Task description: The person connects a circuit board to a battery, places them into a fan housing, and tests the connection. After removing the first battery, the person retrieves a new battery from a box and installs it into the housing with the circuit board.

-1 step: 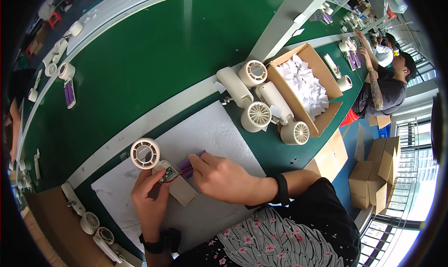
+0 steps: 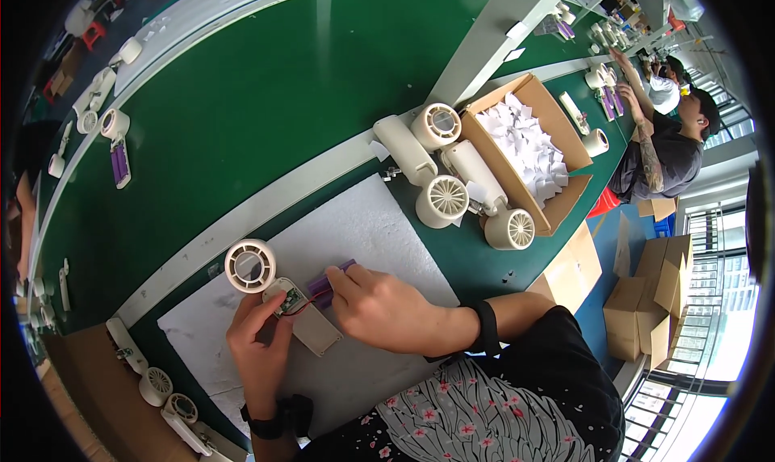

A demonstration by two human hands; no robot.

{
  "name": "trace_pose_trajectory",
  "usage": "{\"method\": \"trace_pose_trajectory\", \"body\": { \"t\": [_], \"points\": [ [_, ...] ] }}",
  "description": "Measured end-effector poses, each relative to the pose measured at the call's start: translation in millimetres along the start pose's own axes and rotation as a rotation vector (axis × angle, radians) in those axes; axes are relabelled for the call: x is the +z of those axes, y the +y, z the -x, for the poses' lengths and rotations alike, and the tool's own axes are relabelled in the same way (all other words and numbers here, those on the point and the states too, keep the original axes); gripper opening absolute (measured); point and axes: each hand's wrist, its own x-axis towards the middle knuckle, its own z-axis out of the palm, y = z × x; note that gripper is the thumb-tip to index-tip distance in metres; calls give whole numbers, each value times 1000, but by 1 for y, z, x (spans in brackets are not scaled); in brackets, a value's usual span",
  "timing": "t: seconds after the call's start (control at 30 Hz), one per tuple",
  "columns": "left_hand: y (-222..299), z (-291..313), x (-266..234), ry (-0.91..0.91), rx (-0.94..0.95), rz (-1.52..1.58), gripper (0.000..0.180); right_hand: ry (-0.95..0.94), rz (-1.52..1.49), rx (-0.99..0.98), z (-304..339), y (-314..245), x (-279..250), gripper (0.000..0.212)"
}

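Observation:
A cream handheld fan (image 2: 316, 329) lies on the pale foam sheet, its handle opened and its round head toward the far left. My left hand (image 2: 260, 333) pinches the handle's upper end, thumb and fingers beside a small green circuit board (image 2: 290, 303). Thin red and dark wires run from the board toward a purple battery pack (image 2: 321, 287). My right hand (image 2: 379, 308) is closed on that pack, just right of the handle. Its fingers cover much of the pack.
The foam sheet (image 2: 371, 212) rests on a green bench. Several fan bodies (image 2: 442, 199) lie beyond it, beside a cardboard box (image 2: 577, 143) of white paper pieces. More fan parts (image 2: 155, 385) sit at lower left. A co-worker (image 2: 666, 151) works at far right.

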Motion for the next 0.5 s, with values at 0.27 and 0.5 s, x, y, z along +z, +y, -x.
{"method": "trace_pose_trajectory", "body": {
  "t": [0.27, 0.5],
  "points": [
    [0, 1, 0, 16, -8, 9, 34, 68, 0, 38, -2, -1, 3, 20],
    [3, -2, -1, -4, -1, 17, 33, 128, -409, 100, -1, 28, -7, 8]
  ]
}}
